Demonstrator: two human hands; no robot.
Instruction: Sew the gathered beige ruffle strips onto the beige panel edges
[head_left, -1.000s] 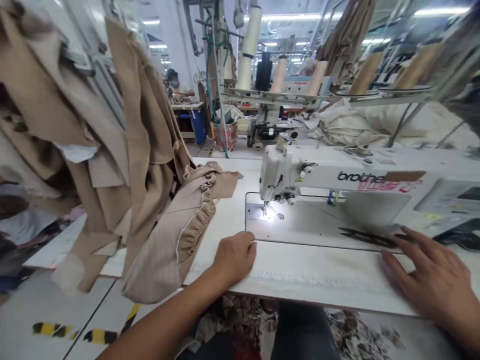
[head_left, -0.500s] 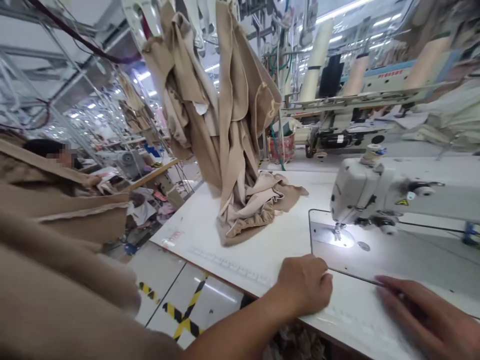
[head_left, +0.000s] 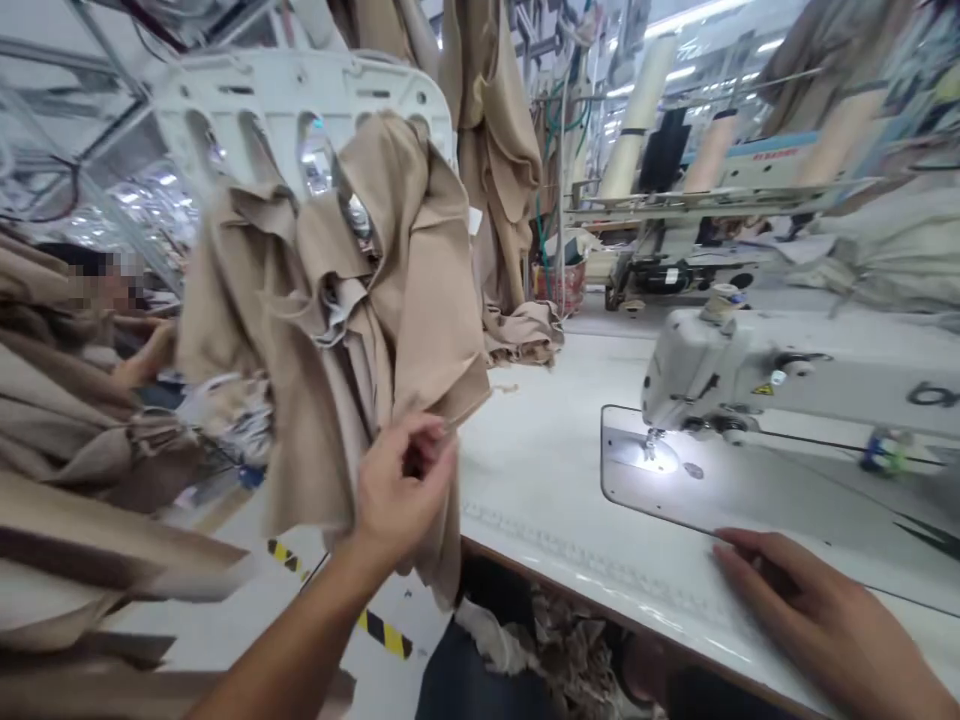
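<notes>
The left hand (head_left: 401,475) is closed and pinches the edge of a big tan cloth (head_left: 352,330); the cloth hangs in soft folds in the air, up from that hand and left of the white table (head_left: 555,450), and its low end hangs past the table's near edge; the right hand (head_left: 817,610) is open and lies flat on the near part of the table, with its fingers (head_left: 742,553) spread a little; it is near the front of the sewing machine (head_left: 720,370) and does not touch the cloth; the machine stands on the right side of the table, with a bright light on its needle (head_left: 651,445); a small spool of thread (head_left: 721,302) sits on top of it; dark scissors (head_left: 926,535) lie at the far right edge, but they are blurry; a small heap of tan cloth (head_left: 521,335) lies at the far end of the table; a white metal rack (head_left: 300,100) with long holes stands behind the big cloth; more tan cloth (head_left: 75,470) hangs close by on the left; past it sits another person, with a hand (head_left: 154,355) showing; scraps of cloth (head_left: 570,640) lie on the floor under the table; black and yellow tape (head_left: 384,633) runs along the floor.
</notes>
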